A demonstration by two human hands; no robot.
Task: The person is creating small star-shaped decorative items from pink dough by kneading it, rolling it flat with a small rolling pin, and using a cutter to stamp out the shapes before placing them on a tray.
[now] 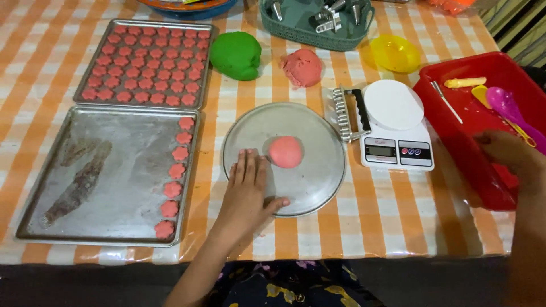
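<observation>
My left hand [245,190] lies flat, fingers spread, on the near left part of a round metal plate [318,170]. A smooth pink dough ball [285,152] rests on the plate just right of my fingertips, apart from them. My right hand [503,150] reaches into a red plastic tray [483,122] at the right; its fingers are hidden by the wrist, near a purple spoon [506,105] and yellow tools [465,82]. A metal roller cutter [348,113] lies between the plate and a white kitchen scale [395,128].
A near baking tray [96,176] holds a column of pink flower cookies [173,182]; a far tray [149,63] is full of them. Green dough [236,54], a pink dough lump [302,67], a yellow bowl [394,53] and a teal basket [307,31] stand behind.
</observation>
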